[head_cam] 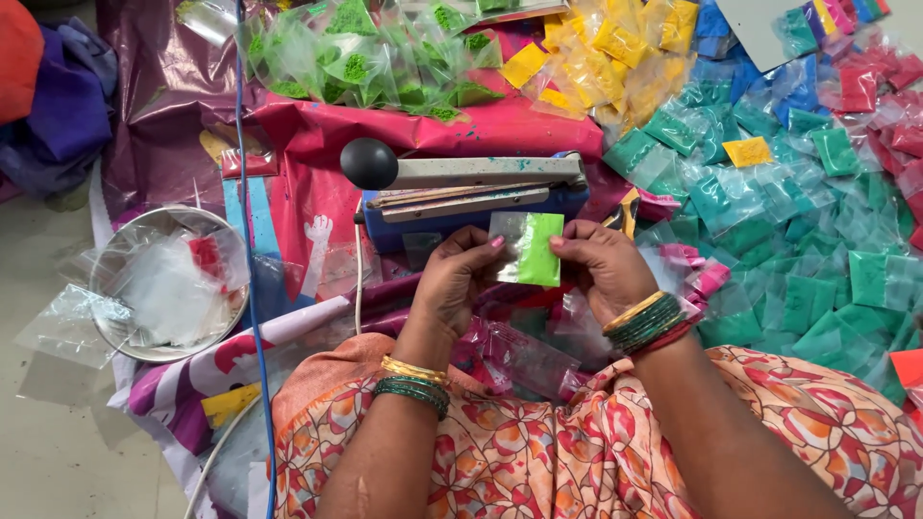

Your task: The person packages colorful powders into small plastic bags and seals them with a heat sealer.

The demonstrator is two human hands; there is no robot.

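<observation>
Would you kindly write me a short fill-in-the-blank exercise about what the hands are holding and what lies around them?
1. Both hands, left hand and right hand, hold one small pouch of ____ powder.
2. The sealer just beyond the pouch has a round ____ knob on its arm.
3. The steel bowl lies to the person's ____.
4. The yellow packets lie to the right of the ____ ones.

Missing words: green; black; left; green

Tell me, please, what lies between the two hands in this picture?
In the head view, a small clear pouch of light green powder spans the gap, pinched by the left hand and right hand.
</observation>
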